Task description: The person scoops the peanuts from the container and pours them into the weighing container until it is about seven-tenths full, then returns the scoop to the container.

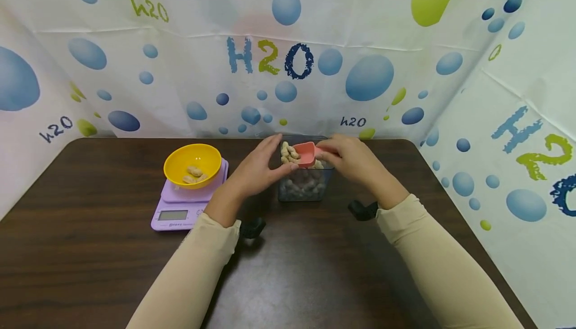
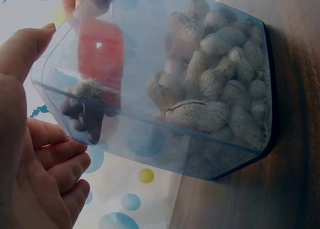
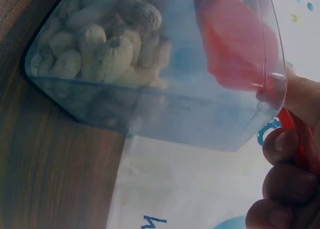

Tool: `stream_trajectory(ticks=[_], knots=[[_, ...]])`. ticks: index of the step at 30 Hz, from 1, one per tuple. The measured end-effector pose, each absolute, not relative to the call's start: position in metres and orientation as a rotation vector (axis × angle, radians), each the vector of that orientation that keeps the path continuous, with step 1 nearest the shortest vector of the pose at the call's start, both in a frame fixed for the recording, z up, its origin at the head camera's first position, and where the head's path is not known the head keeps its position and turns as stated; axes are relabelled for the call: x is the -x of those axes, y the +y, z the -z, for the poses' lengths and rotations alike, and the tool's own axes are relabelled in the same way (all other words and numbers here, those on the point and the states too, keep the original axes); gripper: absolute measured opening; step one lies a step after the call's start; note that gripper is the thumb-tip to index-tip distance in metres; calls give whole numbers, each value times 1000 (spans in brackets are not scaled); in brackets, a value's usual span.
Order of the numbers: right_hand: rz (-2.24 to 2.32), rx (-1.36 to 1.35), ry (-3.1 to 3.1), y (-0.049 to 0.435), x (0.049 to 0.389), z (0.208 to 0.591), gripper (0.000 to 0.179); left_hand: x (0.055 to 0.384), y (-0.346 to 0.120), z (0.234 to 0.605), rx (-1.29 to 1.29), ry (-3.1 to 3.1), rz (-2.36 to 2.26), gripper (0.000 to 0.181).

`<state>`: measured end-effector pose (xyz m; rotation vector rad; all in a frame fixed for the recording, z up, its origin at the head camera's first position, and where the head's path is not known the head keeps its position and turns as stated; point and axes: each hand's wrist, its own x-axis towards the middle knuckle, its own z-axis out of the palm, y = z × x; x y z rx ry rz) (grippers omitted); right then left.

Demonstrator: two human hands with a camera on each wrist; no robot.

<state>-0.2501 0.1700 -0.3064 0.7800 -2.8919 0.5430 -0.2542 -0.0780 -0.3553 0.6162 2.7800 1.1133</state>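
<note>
A clear plastic container (image 1: 300, 189) stands at the back of the table, its lower part full of unshelled peanuts (image 2: 220, 79). My left hand (image 1: 254, 166) holds it at the left side, with the thumb by the front rim and the fingers towards the back. From the right, my right hand (image 1: 353, 161) grips the handle of a red scoop (image 1: 307, 154). The scoop's bowl is inside the upper part of the container, above most of the peanuts. Several peanuts (image 1: 289, 153) show at the scoop's left edge; whether they lie in it I cannot tell.
Left of the container, a purple kitchen scale (image 1: 180, 209) carries a yellow bowl (image 1: 193, 154) with a few peanuts inside. Its display is unreadable. A white curtain (image 1: 202, 89) with blue and green dots hangs behind the dark wooden table (image 1: 90, 249) and along its right side.
</note>
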Motion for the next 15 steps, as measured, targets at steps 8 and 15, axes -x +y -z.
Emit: stream_trajectory(ticks=[8, 15], knots=[[-647, -782, -2856, 181, 251, 310, 31, 254, -78, 356, -623, 2792, -1100, 93], [-718, -757, -2806, 188, 252, 314, 31, 254, -78, 356, -620, 2787, -1101, 94]])
